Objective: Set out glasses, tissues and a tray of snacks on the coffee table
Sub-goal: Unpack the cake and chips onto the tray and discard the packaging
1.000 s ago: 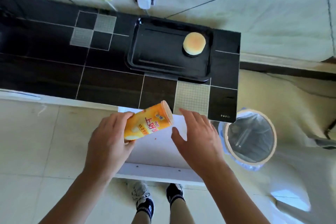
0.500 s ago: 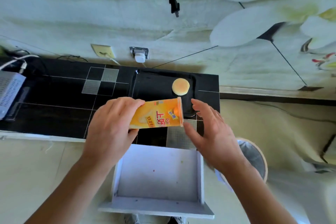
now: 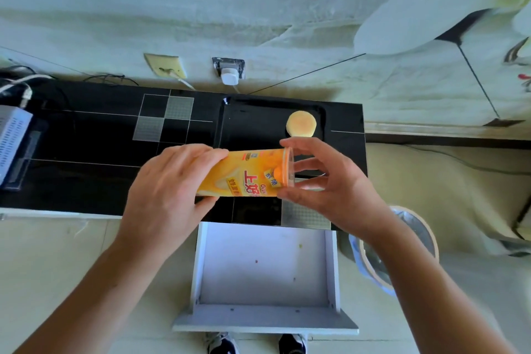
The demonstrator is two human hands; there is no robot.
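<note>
An orange snack canister (image 3: 247, 174) lies sideways in the air above the black cabinet top (image 3: 86, 152). My left hand (image 3: 169, 190) grips its base end. My right hand (image 3: 321, 181) has its fingers curled around the clear lid at the canister's other end. Behind the canister a black tray (image 3: 253, 121) sits on the cabinet top near the wall, and a round yellow cake (image 3: 301, 123) lies at the tray's right side.
A white drawer (image 3: 264, 267) stands pulled out below the cabinet, nothing in it. A lined waste bin (image 3: 408, 238) is on the floor to the right. A white router box (image 3: 14, 138) and cables occupy the cabinet's left end. Wall sockets (image 3: 228, 72) sit behind.
Both hands have raised the canister from over the drawer to over the cabinet top. My right hand, open beside the lid before, now has its fingers around the lid.
</note>
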